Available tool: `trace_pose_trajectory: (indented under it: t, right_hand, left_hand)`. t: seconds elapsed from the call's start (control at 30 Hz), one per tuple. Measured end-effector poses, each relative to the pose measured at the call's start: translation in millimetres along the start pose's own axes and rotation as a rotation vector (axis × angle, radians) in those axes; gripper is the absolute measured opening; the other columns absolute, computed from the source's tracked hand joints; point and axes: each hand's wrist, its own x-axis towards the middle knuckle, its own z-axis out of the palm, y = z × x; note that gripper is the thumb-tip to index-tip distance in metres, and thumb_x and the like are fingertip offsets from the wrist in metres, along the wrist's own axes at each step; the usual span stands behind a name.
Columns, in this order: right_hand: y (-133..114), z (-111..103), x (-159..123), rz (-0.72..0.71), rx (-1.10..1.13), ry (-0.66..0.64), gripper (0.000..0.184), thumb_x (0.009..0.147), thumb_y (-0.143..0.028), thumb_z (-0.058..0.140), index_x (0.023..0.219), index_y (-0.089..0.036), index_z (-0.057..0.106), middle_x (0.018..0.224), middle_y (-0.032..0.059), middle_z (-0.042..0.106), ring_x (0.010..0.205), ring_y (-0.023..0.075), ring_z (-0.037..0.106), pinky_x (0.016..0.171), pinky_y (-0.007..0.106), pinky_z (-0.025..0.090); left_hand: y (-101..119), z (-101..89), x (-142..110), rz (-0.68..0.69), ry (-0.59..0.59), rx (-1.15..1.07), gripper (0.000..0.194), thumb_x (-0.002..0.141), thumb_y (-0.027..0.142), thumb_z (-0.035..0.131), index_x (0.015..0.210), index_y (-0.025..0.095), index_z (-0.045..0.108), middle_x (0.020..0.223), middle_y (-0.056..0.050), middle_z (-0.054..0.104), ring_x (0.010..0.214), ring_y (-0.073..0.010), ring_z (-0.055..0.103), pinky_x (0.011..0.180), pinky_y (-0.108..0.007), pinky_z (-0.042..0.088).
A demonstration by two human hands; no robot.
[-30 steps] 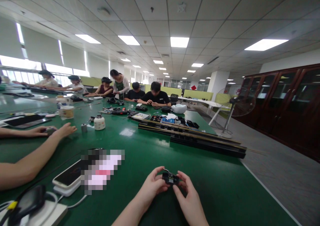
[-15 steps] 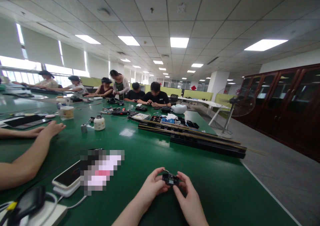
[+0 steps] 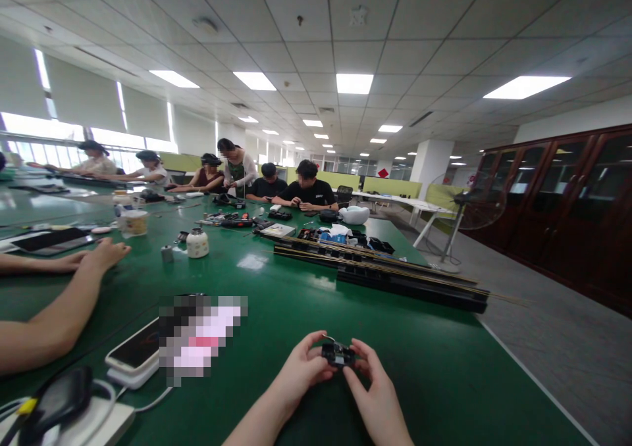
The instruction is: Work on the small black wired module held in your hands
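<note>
Between my two hands, above the green table (image 3: 276, 393), is a small black device (image 3: 338, 354) with its inner parts exposed; its exact kind is too small to make out. A thin pale strip or wire sticks up at its left end. My left hand (image 3: 310, 364) grips the left end with fingers and thumb. At the right end my right hand (image 3: 364, 367) pinches it, thumb in front and fingers behind. The fingers hide both ends of the device.
Left of me lie a phone (image 3: 141, 346), a white power strip with cables (image 3: 106, 426), and a co-worker's arms (image 3: 59, 321). A white jar (image 3: 197, 243) and a grey cylinder (image 3: 167, 254) stand farther off. Long black rails (image 3: 415, 293) with thin brass-coloured rods cross the table ahead.
The co-worker's hands at the left have moved closer together, and the grey piece held there is no longer visible. My hands and the black device have stayed almost still.
</note>
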Motion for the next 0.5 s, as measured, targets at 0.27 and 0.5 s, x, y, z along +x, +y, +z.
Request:
trace_pose_trajectory:
  t: [0.27,0.5]
  right_hand:
    - [-3.2,-1.1,-0.6,0.003,-0.015,-0.033,0.039,0.073,-0.031,0.058,0.111,-0.021,0.056,0.110,0.0077,0.064,0.094,0.0203,0.064,0.088,0.034,0.049]
    - [0.1,-0.1,-1.1,-0.029,0.011,-0.026,0.037,0.074,-0.031,0.057,0.110,-0.021,0.057,0.110,0.0075,0.065,0.096,0.0195,0.063,0.089,0.032,0.049]
  left_hand:
    - [1.4,1.5,-1.5,-0.010,0.009,-0.015,0.062,0.059,0.010,0.066,0.117,0.019,0.046,0.091,-0.006,0.067,0.070,-0.0145,0.065,0.065,-0.024,0.047]
    - [6.0,3.9,-6.7,-0.078,-0.022,-0.174,0.038,0.078,0.035,0.060,0.110,0.017,0.051,0.090,-0.008,0.069,0.067,-0.0141,0.066,0.068,-0.026,0.047]
